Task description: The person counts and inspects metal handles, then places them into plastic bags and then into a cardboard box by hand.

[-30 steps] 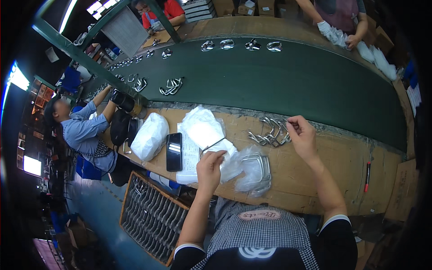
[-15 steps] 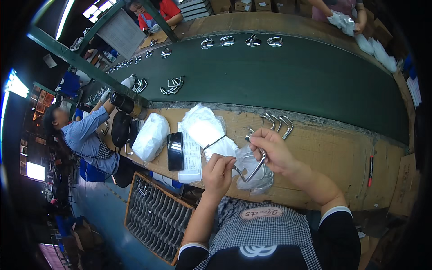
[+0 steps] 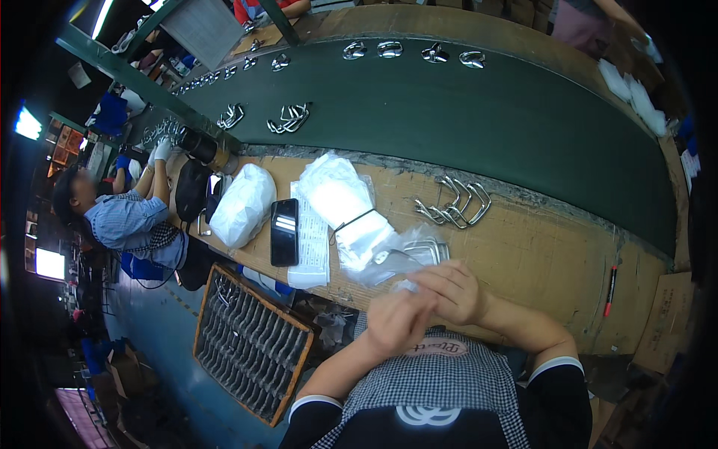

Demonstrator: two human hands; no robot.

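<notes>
My left hand and my right hand meet at the table's near edge, fingers closed and slightly blurred. They pinch the edge of a clear plastic bag, which spreads out just beyond them. A bent chrome handle shows through the plastic; it appears to be inside the bag. Farther back lie several chrome handles in a nested group. Left of the bag, a stack of white plastic bags is bound with a dark band.
A phone, a printed sheet and a stuffed white bag lie to the left. A red marker is at the right. Beyond runs a green conveyor belt carrying chrome parts. A slotted crate stands lower left; a co-worker works beyond it.
My hands have come together and down toward my body. The chrome handle that was between them is now behind plastic. The view has shifted slightly, and the co-worker at left has moved their hands.
</notes>
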